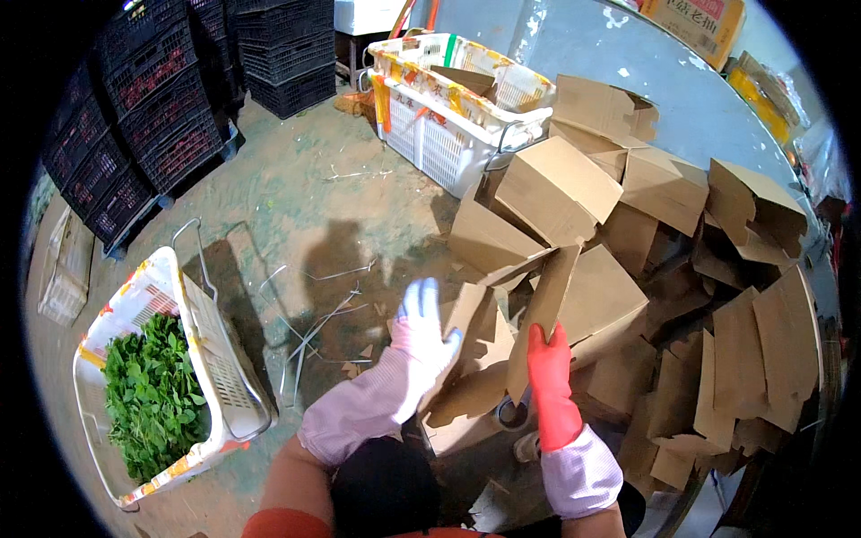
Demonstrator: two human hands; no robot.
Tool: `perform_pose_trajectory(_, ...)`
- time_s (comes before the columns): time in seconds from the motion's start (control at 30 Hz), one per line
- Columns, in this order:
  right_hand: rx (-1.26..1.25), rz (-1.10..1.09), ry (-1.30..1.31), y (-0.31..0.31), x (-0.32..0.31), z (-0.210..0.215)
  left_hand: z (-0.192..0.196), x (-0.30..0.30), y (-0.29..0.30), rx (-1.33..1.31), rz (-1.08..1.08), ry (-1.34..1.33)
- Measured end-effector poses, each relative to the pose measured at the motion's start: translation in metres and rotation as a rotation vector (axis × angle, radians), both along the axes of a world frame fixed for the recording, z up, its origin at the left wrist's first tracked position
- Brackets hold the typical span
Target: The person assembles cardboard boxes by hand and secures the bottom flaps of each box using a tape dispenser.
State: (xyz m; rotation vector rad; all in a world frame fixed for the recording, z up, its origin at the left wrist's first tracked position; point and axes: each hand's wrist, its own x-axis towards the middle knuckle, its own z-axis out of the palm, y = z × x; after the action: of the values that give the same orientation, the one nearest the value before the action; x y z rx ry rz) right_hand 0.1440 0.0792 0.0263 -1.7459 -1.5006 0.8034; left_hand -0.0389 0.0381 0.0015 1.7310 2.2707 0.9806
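Observation:
An open cardboard box (462, 408) stands low in front of me with its flaps up. My left hand (421, 336), in a white glove with bluish fingertips, lies along the box's left flap, fingers stretched out and thumb apart. In a red glove, my right hand (552, 381) is closed on the upright right-hand flap (545, 314), thumb side up. Both gloves have pale, patterned cuffs. A grey ring-shaped thing (513, 411) shows beside the box, below my right hand; its kind I cannot make out.
Several empty cardboard boxes (558, 190) are heaped to the right. A white basket of leafy greens (193, 359) stands at left, another white basket (430, 143) behind the heap. Black crates (161, 99) are stacked far left. White straps (309, 336) litter the floor.

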Motion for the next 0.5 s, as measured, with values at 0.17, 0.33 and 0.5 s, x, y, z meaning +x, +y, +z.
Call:
perform_pose_trajectory(0.17, 0.017, 0.18, 0.134, -0.055, -0.006, -0.025, -0.012, -0.031, 0.022, 0.121, -0.073, -0.052)
perform_pose_trajectory(0.33, -0.082, 0.596, -0.279, -0.073, 0.009, 0.053, 0.06, -0.051, 0.046, -0.14, -0.325, 0.174)
perform_pose_trajectory(0.5, 0.577, 0.278, -0.616, -0.03, 0.013, 0.091, 0.088, -0.032, 0.047, -0.29, -0.663, 0.397)
